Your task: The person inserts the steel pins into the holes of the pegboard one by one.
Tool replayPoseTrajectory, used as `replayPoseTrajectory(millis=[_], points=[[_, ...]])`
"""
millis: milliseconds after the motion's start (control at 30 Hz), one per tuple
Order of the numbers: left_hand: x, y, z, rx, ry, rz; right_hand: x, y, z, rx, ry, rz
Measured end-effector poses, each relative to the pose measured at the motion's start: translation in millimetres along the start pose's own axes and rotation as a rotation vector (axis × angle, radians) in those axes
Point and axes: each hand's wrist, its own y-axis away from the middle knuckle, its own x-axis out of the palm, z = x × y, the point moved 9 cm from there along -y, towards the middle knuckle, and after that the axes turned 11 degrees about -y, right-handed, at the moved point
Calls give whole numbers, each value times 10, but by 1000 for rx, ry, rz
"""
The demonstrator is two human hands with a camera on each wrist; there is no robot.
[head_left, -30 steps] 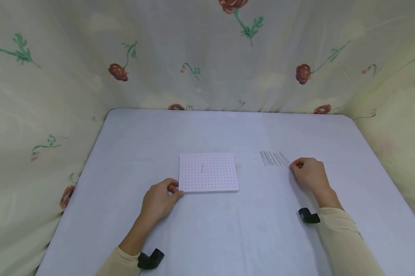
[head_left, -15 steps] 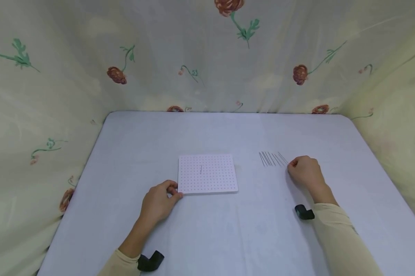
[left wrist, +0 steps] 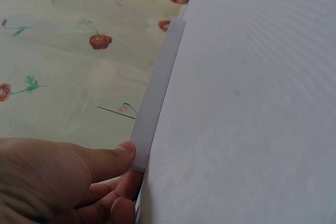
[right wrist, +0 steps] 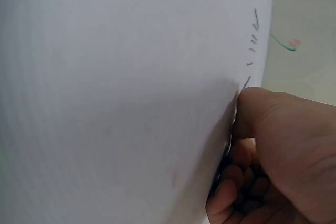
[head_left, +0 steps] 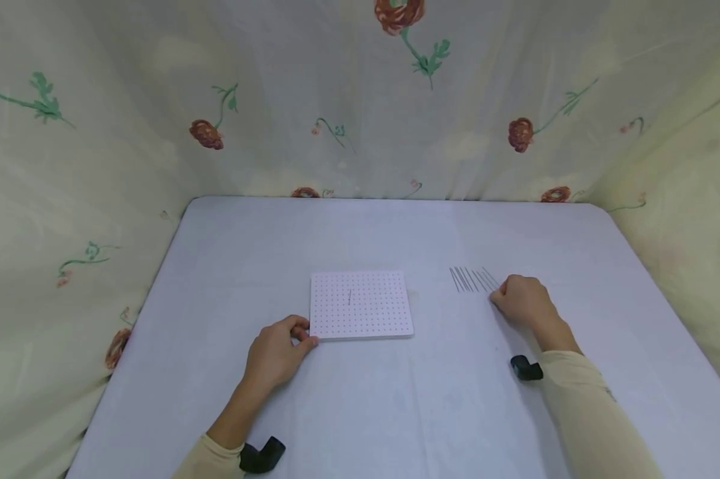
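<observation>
A white pegboard (head_left: 360,319) with rows of small holes lies on the table, and one thin dark needle (head_left: 350,297) stands up from it. My left hand (head_left: 276,352) holds the board's near left corner; in the left wrist view the thumb (left wrist: 123,153) presses its side edge, with the other fingers curled beside it. Right of the board several needles (head_left: 468,279) lie in a slanted row. At the near end of the rightmost needle (right wrist: 247,82) my right hand (head_left: 523,303) pinches with thumb and curled fingers; the fingertips' contact is partly hidden.
The white-covered table (head_left: 360,412) ends at the back and sides against a flowered curtain (head_left: 264,100). A black wrist mount (head_left: 262,456) sits at the left sleeve, and another black mount (head_left: 526,368) at the right sleeve.
My right hand has shifted slightly left and its fingers have curled in closer around the rightmost needle's near end. My left hand stays at the pegboard's corner.
</observation>
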Motion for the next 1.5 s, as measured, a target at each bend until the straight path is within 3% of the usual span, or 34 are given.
replayPoseTrajectory(millis=[200, 400, 733, 967, 1500], points=[[-8, 3, -6, 5, -4, -6, -19, 55, -24, -14, -62, -51], [3, 2, -6, 5, -8, -5, -78, 118, -180, 42, -154, -107], [-10, -7, -31, 20, -9, -16, -174, 198, -207, 70, -375, -237], [-3, 2, -10, 26, -12, -19, -121, 214, -276, 173, -529, -218], [3, 4, -20, 17, -9, -14, -17, 193, -246, 147, -641, -151]])
